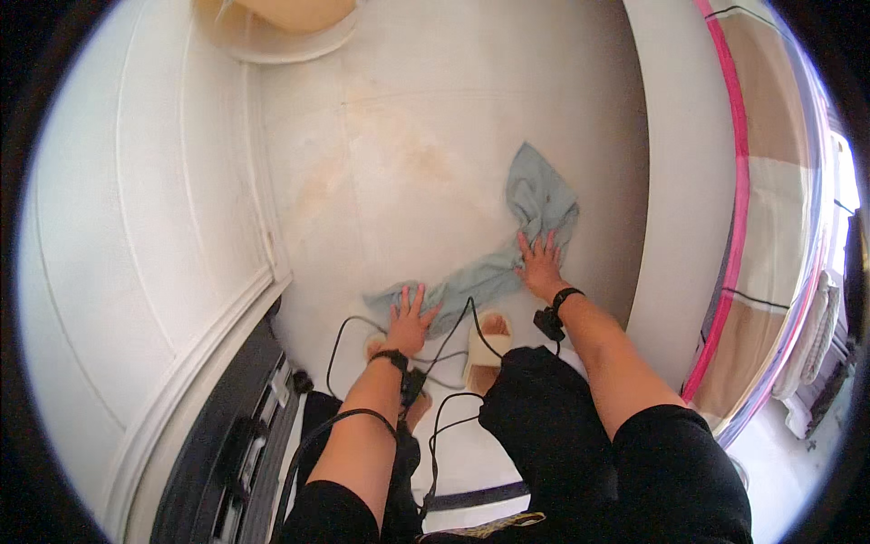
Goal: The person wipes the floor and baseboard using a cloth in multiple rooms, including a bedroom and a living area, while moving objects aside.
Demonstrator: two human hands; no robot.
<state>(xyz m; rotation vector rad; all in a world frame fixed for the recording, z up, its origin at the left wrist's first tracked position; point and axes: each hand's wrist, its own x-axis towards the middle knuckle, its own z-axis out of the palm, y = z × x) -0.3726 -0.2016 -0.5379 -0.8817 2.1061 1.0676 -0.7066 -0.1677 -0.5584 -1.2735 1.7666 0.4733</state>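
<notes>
A crumpled blue-grey cloth (476, 279) lies on the pale floor in front of me, bent so that one end reaches up and away at the right. My left hand (409, 319) rests with spread fingers on the cloth's left end. Flat on its right part, near the bend, is my right hand (542, 266), fingers apart. Neither hand grips the cloth visibly; both press on it from above. Each wrist wears a black strap with a small device and a cable.
Black cables (435, 435) loop around my slippers (488, 350). A white panelled surface (156, 170) and a dark slatted unit (224, 421) stand left. A round white-rimmed object (292, 51) is at the top. A bed-like edge with pink trim (737, 204) runs along the right.
</notes>
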